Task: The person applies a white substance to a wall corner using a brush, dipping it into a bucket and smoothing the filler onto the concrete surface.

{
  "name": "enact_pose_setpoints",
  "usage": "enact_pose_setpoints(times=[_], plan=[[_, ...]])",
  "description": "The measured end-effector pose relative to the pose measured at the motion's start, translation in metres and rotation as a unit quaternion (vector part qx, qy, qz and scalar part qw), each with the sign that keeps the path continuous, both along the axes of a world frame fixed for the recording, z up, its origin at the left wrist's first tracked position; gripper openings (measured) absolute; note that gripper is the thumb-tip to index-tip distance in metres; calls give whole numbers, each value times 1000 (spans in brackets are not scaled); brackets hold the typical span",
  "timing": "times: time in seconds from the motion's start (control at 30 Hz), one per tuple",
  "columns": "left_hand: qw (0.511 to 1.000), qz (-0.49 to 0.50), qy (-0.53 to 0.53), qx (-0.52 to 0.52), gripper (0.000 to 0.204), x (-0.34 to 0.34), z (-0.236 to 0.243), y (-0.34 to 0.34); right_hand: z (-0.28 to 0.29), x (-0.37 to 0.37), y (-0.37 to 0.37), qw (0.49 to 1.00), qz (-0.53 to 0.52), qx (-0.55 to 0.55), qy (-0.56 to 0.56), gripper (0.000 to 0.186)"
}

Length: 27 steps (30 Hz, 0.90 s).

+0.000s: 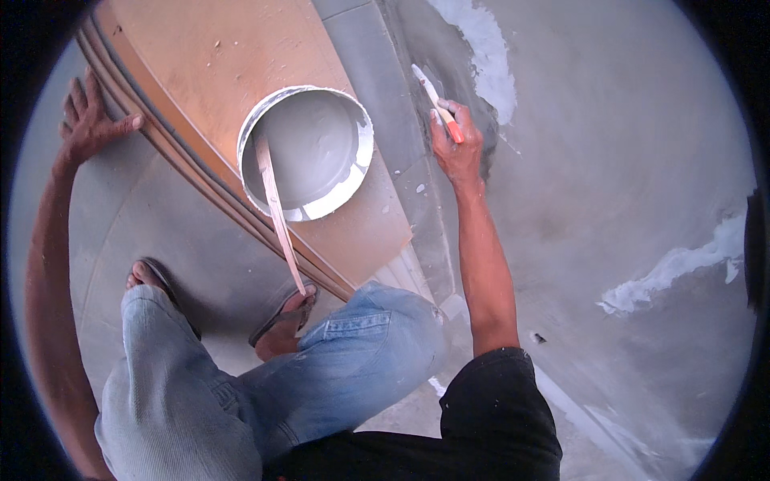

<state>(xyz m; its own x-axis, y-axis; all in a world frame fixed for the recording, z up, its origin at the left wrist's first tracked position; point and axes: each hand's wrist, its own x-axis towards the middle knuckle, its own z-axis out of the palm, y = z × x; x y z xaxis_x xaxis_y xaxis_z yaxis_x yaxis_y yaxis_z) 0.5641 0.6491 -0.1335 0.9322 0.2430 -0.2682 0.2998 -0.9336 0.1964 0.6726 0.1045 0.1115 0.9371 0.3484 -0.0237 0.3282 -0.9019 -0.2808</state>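
Observation:
My right hand is closed around a slim, white-smeared hand tool with a red-orange end; its exact kind is not clear. The tool's white tip lies over a dark, damp-looking patch on the grey wall. To the left of this hand, a white-rimmed bucket holds smooth grey paste. A flat wooden stick leans in the bucket, its lower end sticking out over the rim toward me. My left hand is open, fingers spread, with its thumb at the brown board's ridged edge.
The bucket stands on a broad orange-brown board with ridged edging. White filler patches mark the wall, with another white streak farther right. My sandalled feet are on the grey floor below the board.

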Motion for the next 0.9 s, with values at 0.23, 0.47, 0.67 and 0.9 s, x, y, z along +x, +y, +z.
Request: enact_pose_setpoints(times=[0.23, 0.47, 0.67, 0.9], plan=[[997, -7, 65, 42, 140, 7, 5, -5, 7, 31, 22, 998, 11, -37, 49, 21], [996, 7, -88, -4, 139, 2, -6, -12, 3, 49, 31, 994, -1, -53, 97, 21], [994, 7, -111, 3, 139, 0, -8, -11, -6, 56, 27, 992, 17, -75, 96, 23], [988, 2, 130, 79, 139, 18, 13, -14, -10, 59, 32, 993, 37, -77, 79, 22]])
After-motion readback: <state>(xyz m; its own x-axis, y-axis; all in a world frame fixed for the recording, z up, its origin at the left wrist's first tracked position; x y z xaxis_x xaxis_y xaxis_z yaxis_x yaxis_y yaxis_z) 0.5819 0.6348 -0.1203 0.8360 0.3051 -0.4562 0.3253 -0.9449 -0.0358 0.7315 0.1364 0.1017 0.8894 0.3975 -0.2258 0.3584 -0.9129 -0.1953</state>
